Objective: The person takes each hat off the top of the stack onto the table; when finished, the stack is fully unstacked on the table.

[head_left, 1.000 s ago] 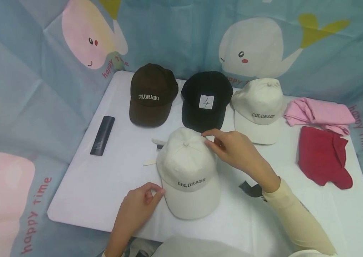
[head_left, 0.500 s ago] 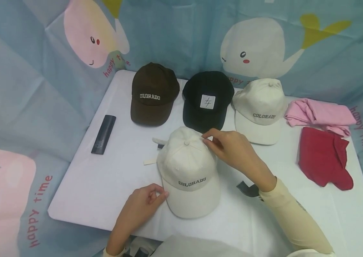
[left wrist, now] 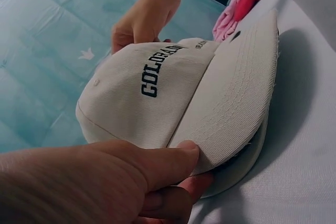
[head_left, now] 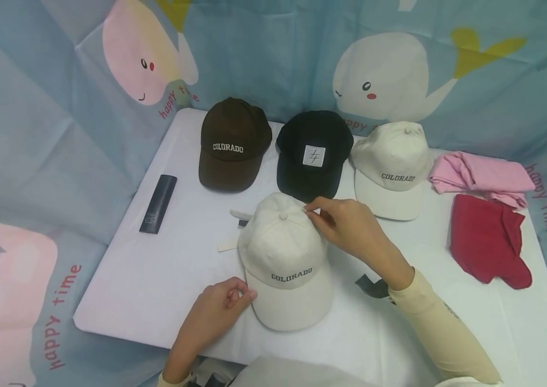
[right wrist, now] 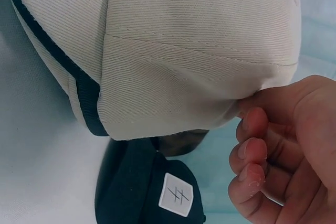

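Observation:
A cream baseball cap [head_left: 285, 252] lettered COLORADO sits in the middle of the table, brim toward me. Beneath it, a dark layer [right wrist: 89, 106] and another cream edge show at its side, like caps stacked inside one another. My left hand [head_left: 215, 309] pinches the left edge of the brim [left wrist: 236, 87], thumb on top and fingers curled below. At the crown's back right, my right hand [head_left: 357, 228] pinches a fold of fabric between thumb and forefinger; the other fingers curl loosely in the right wrist view. Loose straps [head_left: 227, 248] stick out at the cap's left.
Along the back stand a brown cap [head_left: 234, 145], a black cap [head_left: 314, 156] with a white patch, and a second cream cap [head_left: 391, 172]. Folded pink cloth [head_left: 483, 172] and red cloth [head_left: 488, 239] lie at right. A dark flat case [head_left: 158, 204] lies at left.
My left thumb has shifted slightly right, onto the brim's edge. The right hand keeps its pinch on the crown, and the cap has hardly moved.

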The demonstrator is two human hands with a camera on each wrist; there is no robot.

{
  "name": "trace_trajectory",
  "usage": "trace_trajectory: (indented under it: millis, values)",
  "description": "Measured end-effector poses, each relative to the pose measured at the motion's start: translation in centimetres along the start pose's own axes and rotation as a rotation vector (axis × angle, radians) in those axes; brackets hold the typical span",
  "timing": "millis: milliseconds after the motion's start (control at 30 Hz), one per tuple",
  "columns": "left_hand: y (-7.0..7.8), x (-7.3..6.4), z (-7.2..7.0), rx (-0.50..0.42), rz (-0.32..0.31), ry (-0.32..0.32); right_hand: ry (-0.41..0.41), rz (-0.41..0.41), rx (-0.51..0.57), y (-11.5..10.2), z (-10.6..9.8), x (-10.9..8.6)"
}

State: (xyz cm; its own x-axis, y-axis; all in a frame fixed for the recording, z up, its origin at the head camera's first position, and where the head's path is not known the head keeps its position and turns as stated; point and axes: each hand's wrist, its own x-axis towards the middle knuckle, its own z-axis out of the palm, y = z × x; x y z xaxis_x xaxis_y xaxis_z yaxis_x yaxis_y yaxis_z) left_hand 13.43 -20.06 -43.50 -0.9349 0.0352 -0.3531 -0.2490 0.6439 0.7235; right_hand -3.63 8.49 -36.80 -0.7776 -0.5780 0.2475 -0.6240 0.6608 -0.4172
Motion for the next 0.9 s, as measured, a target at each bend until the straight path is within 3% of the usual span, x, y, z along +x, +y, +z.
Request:
trace_trajectory:
  millis: [500,900]
  values:
    - [0.19,-0.23,-0.05,-0.057,0.025,0.027,0.033,0.001,0.005,-0.12,0.10,-0.18]
    - [-0.05,-0.21,-0.15,-0.121,0.040,0.043,0.111,-0.032,0.022,-0.37,-0.62,-0.12]
